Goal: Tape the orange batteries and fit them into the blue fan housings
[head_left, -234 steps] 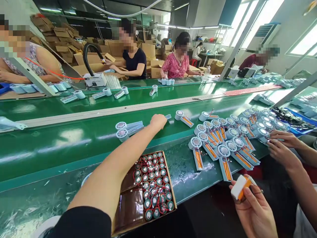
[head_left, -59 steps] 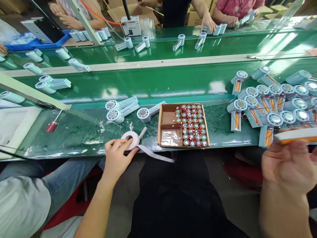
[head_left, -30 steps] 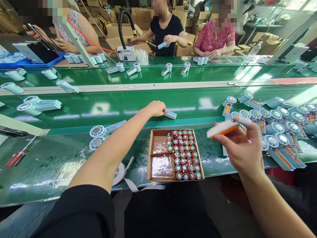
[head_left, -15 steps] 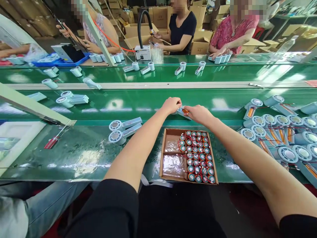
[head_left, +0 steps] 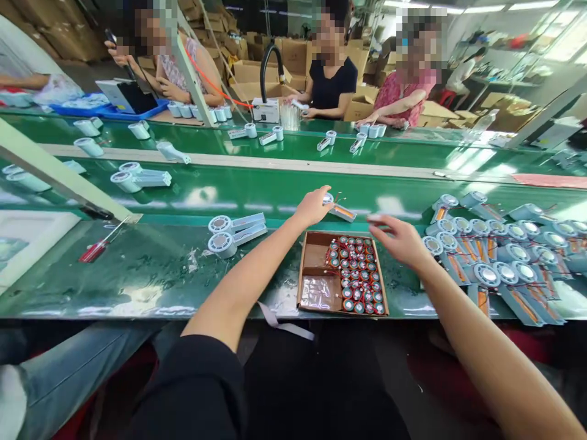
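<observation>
My left hand [head_left: 315, 206] is closed around the round head of a light-blue handheld housing [head_left: 343, 212] at the near edge of the green belt. Its open handle points right, with an orange battery inside and thin wires sticking up. To the right, my right hand [head_left: 400, 242] is apart from that housing, fingers spread, and I see nothing held in it. Between my forearms lies a cardboard box [head_left: 300, 287] with dividers. Upright batteries [head_left: 360, 275] with red wires fill its right side; two compartments on its left show only bare bottoms.
Many similar housings with orange batteries [head_left: 486, 275] are crowded at the right. Two light-blue housings [head_left: 222, 244] lie left of my forearm. A red-handled screwdriver [head_left: 94, 251] rests by a slanted post [head_left: 59, 174]. Across the belt, co-workers [head_left: 332, 79] sit near cardboard cartons.
My right hand has drawn away from the housing toward the right and nearer me, its fingers opening. The left hand stays at the housing. The whole view has shifted slightly.
</observation>
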Demonstrator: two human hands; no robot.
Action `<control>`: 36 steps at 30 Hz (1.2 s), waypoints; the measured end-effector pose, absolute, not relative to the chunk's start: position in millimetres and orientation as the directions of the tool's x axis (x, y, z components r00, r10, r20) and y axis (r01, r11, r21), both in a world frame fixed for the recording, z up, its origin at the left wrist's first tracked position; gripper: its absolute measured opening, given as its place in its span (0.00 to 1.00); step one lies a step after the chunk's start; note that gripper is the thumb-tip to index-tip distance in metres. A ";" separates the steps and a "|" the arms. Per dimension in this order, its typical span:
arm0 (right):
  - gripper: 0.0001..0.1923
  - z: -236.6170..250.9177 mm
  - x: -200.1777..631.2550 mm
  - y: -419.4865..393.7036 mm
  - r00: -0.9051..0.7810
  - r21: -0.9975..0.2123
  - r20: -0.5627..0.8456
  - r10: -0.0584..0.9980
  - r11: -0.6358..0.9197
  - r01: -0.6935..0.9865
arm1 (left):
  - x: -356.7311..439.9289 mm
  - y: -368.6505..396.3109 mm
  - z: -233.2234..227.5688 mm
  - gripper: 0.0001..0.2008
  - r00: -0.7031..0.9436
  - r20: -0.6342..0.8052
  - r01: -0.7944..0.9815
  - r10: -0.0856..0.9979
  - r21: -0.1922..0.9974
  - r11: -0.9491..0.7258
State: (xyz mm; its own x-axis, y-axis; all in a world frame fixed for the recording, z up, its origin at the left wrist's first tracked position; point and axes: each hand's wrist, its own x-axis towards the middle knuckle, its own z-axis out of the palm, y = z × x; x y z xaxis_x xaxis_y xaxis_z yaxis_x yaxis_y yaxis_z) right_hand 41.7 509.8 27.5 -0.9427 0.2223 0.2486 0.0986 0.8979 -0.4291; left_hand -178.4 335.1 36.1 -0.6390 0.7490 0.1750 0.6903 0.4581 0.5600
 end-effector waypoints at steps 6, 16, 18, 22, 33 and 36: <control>0.16 -48.4 283.3 469.1 -0.881 -0.785 -0.021 0.472 0.538 0.307 | -95.1 92.3 -14.5 0.10 -0.580 0.424 0.801 0.696 0.454 0.390; 0.34 7.0 169.7 327.3 -0.975 -0.977 -0.213 0.067 -0.002 0.213 | -19.4 48.9 -7.9 0.04 -0.543 0.340 0.839 0.768 0.249 0.483; 0.24 25.4 138.0 311.1 -0.983 -0.988 -0.145 -0.116 0.074 0.137 | -16.4 59.8 1.9 0.03 -0.529 0.388 0.848 0.755 0.266 0.457; 0.12 28.1 122.6 295.6 -0.927 -0.879 -0.055 -0.372 0.459 -0.132 | -24.1 48.0 -7.0 0.12 -0.661 0.494 0.747 0.565 0.360 0.559; 0.19 50.9 45.1 427.6 -0.951 -0.348 0.267 -0.154 0.905 -0.244 | -1.8 34.9 -32.3 0.21 -0.761 0.453 0.646 0.465 0.462 0.608; 0.21 46.5 9.6 447.4 -0.959 -0.148 0.118 -0.258 0.950 -0.274 | -5.9 43.4 -24.2 0.19 -0.693 0.470 0.719 0.546 0.397 0.570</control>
State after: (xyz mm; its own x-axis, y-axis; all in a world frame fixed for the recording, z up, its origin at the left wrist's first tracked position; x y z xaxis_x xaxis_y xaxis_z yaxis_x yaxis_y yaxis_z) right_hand 9.6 447.4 46.5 -0.9590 -0.2576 0.1181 -0.2735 0.9504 -0.1479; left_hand -5.9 43.4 -24.2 -0.6933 0.5460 0.4703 0.7188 0.5705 0.3974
